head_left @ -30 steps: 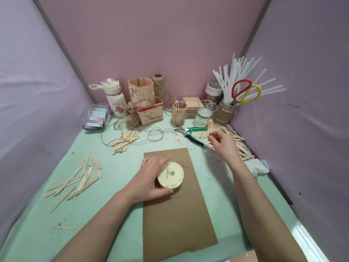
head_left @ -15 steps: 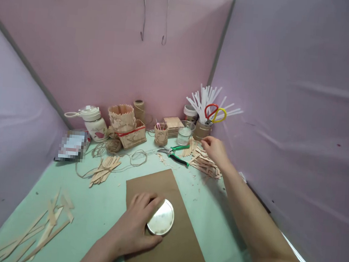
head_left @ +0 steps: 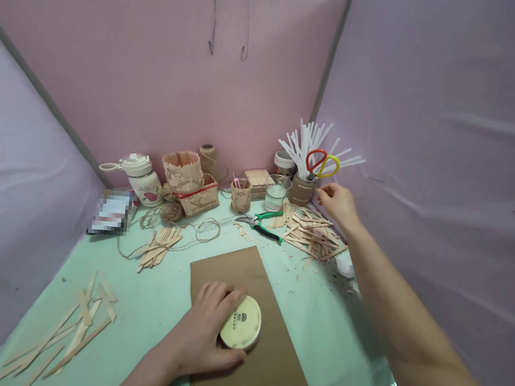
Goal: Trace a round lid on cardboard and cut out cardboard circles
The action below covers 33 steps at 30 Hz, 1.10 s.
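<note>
My left hand (head_left: pixel 207 333) grips a round tin (head_left: pixel 244 323) with a cream top and small dark print, its thumb and fingers curved about the rim. The tin sits on a sheet of brown cardboard (head_left: pixel 268 374) on the table. My right hand (head_left: pixel 340 206) hovers at the back right, beside the brown pot (head_left: pixel 301 192) and above a pile of wooden sticks (head_left: pixel 312 234). Its fingers are curled together; whatever may be between them cannot be made out. Green-handled pruning shears (head_left: pixel 261 224) lie left of the pile.
Red-and-yellow scissors (head_left: pixel 323 164) and white strips (head_left: pixel 304 143) stand in the pot. A glass of clear liquid (head_left: pixel 276 196), small woven cup (head_left: pixel 241 196), twine ball (head_left: pixel 172 211) and white bottle (head_left: pixel 141 180) line the back. Thin wood strips (head_left: pixel 69 336) lie front left.
My right hand has moved slightly right and up, away from the stick pile. The tin's top, shiny silver before, now shows cream with print. The view has shifted a little.
</note>
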Each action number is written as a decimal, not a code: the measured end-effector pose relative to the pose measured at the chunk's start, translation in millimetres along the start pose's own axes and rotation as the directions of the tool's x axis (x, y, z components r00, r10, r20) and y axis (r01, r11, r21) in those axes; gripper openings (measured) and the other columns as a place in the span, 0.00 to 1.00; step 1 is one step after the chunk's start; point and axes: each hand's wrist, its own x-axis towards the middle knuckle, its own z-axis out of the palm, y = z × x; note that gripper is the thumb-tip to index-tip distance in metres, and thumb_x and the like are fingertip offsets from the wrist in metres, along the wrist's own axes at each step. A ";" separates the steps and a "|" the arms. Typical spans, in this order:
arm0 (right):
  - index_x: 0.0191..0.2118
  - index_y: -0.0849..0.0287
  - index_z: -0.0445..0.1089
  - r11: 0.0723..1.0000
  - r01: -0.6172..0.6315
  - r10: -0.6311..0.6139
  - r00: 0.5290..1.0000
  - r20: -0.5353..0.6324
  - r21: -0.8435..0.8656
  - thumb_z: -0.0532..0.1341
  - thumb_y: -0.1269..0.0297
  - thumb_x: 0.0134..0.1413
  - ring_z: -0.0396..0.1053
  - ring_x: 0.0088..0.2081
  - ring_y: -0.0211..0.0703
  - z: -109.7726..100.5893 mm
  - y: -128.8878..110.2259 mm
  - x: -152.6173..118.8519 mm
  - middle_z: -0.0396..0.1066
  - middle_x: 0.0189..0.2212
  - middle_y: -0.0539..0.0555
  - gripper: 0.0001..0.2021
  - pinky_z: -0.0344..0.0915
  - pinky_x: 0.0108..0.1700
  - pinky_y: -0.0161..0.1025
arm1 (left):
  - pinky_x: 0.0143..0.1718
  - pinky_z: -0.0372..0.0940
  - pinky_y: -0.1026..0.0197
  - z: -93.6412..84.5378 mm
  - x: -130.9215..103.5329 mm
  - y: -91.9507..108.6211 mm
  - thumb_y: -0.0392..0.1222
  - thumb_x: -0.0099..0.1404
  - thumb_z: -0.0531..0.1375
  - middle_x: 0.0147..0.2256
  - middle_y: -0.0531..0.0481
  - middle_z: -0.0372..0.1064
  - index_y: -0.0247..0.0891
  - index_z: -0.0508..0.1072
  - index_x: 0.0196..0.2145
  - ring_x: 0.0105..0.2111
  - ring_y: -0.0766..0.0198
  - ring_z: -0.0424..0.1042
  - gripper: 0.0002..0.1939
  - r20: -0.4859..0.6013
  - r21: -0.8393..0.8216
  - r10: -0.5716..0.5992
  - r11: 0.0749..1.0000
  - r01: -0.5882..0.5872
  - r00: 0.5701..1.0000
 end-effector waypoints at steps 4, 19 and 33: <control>0.35 0.60 0.75 0.996 0.089 -0.084 0.981 0.174 -0.022 0.58 0.62 0.54 0.73 0.33 0.50 1.5 -2.8 -37.3 0.77 0.30 0.58 0.10 0.66 0.37 0.42 | 0.50 0.56 0.44 0.6 0.6 9.1 0.51 0.51 0.65 0.48 0.43 0.58 0.46 0.57 0.59 0.47 0.48 0.57 0.39 0.017 0.021 0.058 0.998 -0.059 0.998; 0.63 0.71 0.59 0.857 0.472 -0.474 0.567 0.674 0.206 0.61 0.60 0.55 0.51 0.66 0.60 66.6 -79.9 -185.2 0.52 0.65 0.71 0.32 0.54 0.64 0.52 | 0.50 0.59 0.47 0.2 -1.9 14.8 0.51 0.48 0.66 0.47 0.42 0.59 0.45 0.58 0.61 0.46 0.49 0.58 0.43 0.018 0.053 0.045 0.998 -0.046 0.999; 0.53 0.58 0.67 0.884 0.437 -0.300 0.800 0.519 -0.163 0.60 0.61 0.63 0.70 0.47 0.47 87.3 -155.8 36.4 0.68 0.51 0.57 0.15 0.70 0.47 0.49 | 0.49 0.60 0.47 5.5 -0.9 10.3 0.48 0.49 0.65 0.45 0.43 0.58 0.45 0.62 0.57 0.45 0.50 0.58 0.37 -0.006 0.075 -0.007 0.997 0.008 1.000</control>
